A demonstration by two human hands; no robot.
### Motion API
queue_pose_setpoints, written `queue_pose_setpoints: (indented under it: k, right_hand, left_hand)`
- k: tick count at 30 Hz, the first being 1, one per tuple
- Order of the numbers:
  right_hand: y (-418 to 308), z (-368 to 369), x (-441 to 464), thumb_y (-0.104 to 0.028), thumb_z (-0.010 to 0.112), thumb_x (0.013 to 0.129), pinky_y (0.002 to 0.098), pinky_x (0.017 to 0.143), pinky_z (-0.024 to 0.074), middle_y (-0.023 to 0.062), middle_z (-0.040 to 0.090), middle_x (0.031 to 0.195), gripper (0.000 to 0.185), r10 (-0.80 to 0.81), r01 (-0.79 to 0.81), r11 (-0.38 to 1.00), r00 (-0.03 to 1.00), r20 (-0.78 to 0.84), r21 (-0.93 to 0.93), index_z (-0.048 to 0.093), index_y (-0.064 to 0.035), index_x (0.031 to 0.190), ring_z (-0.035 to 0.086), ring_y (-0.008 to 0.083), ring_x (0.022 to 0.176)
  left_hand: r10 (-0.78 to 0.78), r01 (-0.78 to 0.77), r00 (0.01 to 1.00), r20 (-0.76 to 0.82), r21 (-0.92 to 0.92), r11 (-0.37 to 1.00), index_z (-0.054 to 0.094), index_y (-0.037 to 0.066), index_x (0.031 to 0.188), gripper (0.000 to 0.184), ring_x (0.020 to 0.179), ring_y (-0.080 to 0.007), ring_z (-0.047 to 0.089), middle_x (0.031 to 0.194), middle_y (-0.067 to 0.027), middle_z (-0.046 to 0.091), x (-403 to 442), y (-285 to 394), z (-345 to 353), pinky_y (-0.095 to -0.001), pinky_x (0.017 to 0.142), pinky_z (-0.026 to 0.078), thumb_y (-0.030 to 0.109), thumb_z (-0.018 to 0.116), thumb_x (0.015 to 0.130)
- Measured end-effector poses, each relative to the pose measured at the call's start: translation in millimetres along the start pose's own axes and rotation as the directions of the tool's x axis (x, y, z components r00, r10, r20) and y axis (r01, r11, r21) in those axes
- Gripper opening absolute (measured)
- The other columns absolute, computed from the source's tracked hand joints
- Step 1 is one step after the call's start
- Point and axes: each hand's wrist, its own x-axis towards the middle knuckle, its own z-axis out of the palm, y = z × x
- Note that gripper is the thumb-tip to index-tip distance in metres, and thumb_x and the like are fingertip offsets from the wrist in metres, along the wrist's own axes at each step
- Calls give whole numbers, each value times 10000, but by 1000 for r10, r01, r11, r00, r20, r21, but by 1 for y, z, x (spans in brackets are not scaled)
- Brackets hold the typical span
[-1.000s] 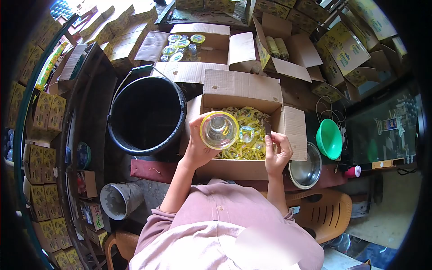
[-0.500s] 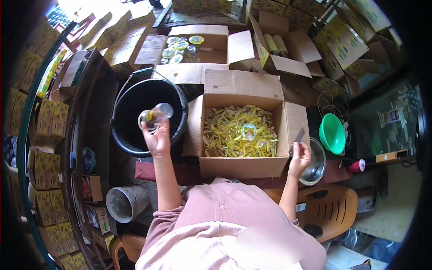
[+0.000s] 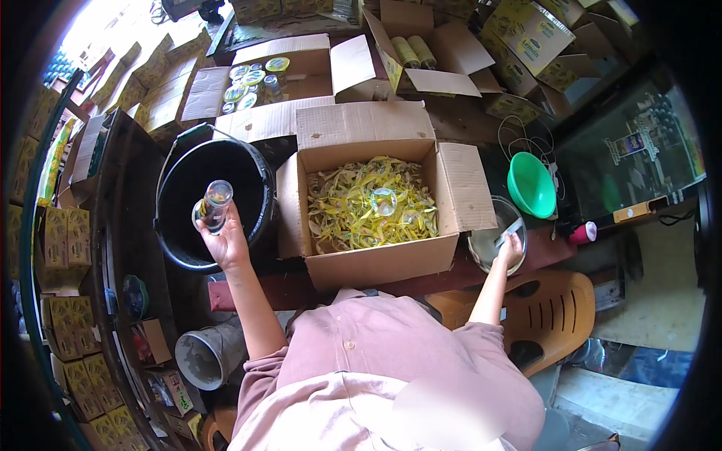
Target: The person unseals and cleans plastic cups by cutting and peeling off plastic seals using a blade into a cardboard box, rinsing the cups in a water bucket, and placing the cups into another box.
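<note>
My left hand (image 3: 228,242) is closed around a clear glass bottle (image 3: 213,208), held tilted above the black bucket (image 3: 259,154). Its label side is partly hidden by my fingers. On the right, my right hand (image 3: 511,250) grips a flat-bladed knife (image 3: 514,228) over the steel bowl (image 3: 481,244). Between my hands stands an open cardboard box (image 3: 380,261) filled with yellow plastic label strips (image 3: 353,207). A clear round piece (image 3: 384,201) lies on top of the strips.
Behind the bucket, an open carton (image 3: 293,45) holds several lidded jars (image 3: 248,86). Another carton (image 3: 455,83) contains two yellow rolls or cylinders (image 3: 412,52). A green bowl (image 3: 530,184) leans beside the steel bowl. A grey bucket (image 3: 207,357) and an orange chair (image 3: 560,316) are near my body.
The bottle has turned more upright in my left hand. My right hand has brought the knife over the steel bowl. The whole view has shifted as my head turned.
</note>
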Motion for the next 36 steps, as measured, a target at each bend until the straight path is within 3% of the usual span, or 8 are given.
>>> queue_pose_setpoints:
  k: [2,6,10,13,15,24,30,36]
  right_hand:
    - [-23,3,-7,-39,669,752,271,731,494,123,648,913,278,5,9,991,995,-102,136,593,57,1001,621,174,800]
    - [-49,13,-26,-33,642,781,270,734,487,119,641,925,245,-194,190,976,980,34,105,586,52,1005,611,166,813]
    - [-12,9,-10,-35,676,730,270,714,484,83,656,852,230,-27,27,1000,1000,12,15,633,20,950,611,158,747]
    - [0,3,-9,-76,658,684,305,728,486,103,678,840,216,4,2,832,1000,10,-555,692,-65,897,643,196,766]
    - [39,-1,13,-104,656,673,324,745,484,104,678,860,253,23,57,815,991,131,-576,695,-88,922,644,235,795]
    - [102,6,41,-159,597,743,343,736,487,140,661,878,217,558,-523,812,826,82,-257,675,-71,925,631,262,819]
    - [83,5,41,-188,520,791,388,713,481,153,657,870,226,236,-175,892,967,98,-418,671,-105,937,629,298,820]
    - [18,-6,9,-171,565,754,391,685,486,129,665,823,226,-163,288,547,958,237,-786,663,-112,949,634,276,796]
  left_hand:
    - [11,-11,1000,7,13,1000,369,29,1268,465,1198,-332,403,1278,-180,433,-1,0,1,-504,1015,315,284,491,899]
    - [29,-29,1000,9,-10,1000,371,26,1266,464,1188,-338,413,1270,-183,440,0,-3,1,-505,1004,333,284,490,898]
    - [62,-62,998,9,33,997,386,18,1250,464,1156,-335,445,1247,-183,458,5,-1,1,-497,988,360,287,505,890]
    - [92,-94,995,28,69,993,402,21,1234,450,1165,-327,438,1246,-174,462,5,-4,2,-496,990,359,275,521,882]
    - [90,-91,996,17,72,993,413,22,1224,443,1172,-322,433,1246,-169,464,3,-7,4,-496,992,356,273,530,878]
    - [44,-46,998,43,59,997,412,4,1223,469,1161,-315,448,1233,-172,479,4,-2,4,-484,1006,341,281,546,870]
    - [40,-44,998,54,56,997,415,2,1218,468,1161,-314,451,1236,-170,479,2,-3,4,-482,1015,330,287,546,870]
    - [46,-50,997,61,76,996,404,9,1231,473,1180,-308,436,1255,-167,467,1,-5,4,-485,1025,316,290,537,875]
